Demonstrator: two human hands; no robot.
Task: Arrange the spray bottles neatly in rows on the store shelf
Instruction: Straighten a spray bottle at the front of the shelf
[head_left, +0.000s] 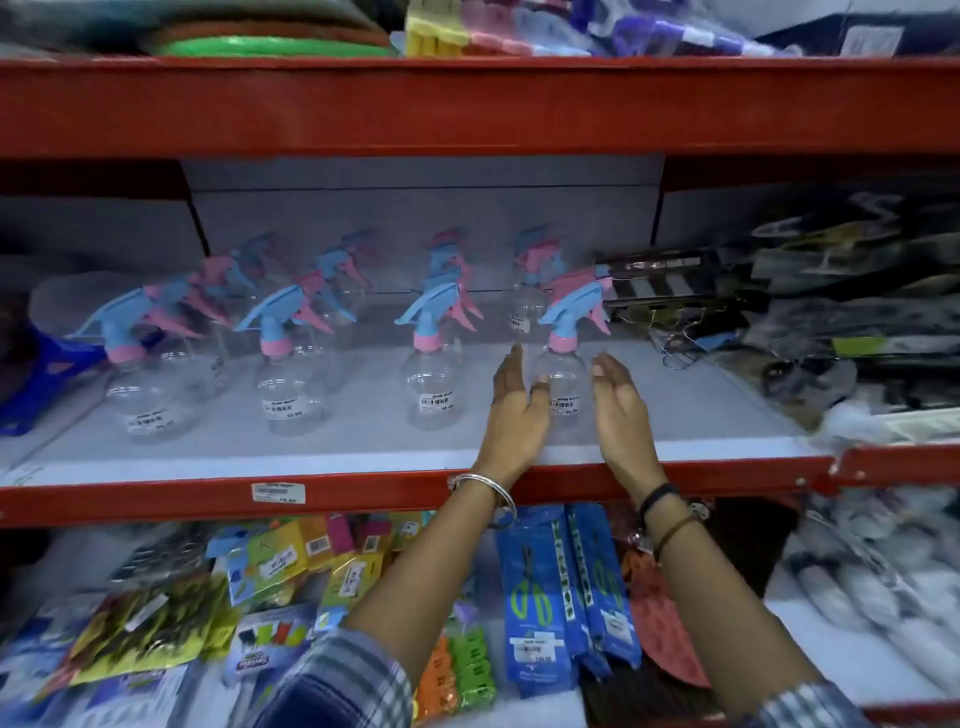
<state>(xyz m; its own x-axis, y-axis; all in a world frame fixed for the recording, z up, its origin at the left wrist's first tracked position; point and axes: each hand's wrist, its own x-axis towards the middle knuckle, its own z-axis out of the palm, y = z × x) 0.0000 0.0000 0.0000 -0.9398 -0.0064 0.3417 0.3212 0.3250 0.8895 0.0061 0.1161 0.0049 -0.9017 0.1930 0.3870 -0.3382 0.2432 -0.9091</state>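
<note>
Squaring up the front bottle (560, 384) of the rightmost row: left hand (514, 415) and right hand (621, 410) flank it, fingers straight and spread, palms facing in, nothing gripped. Left thumb looks to be touching the clear body; right palm sits just beside it (contact unclear). Bottle stands upright near the shelf's (415, 452) front edge, nozzle pointing left like the others.

Best move, I'd say: nudge low on the body with flat palms, not at the trigger head, since it's empty plastic and likely tips easily. Line it up with the front bottle one row to the left (434, 384).

Farther back, three more rows run toward the back wall, reasonably straight. Dark packaged goods (675, 291) crowd the far right, close to this row's nozzles, so little room to shift right.
</note>
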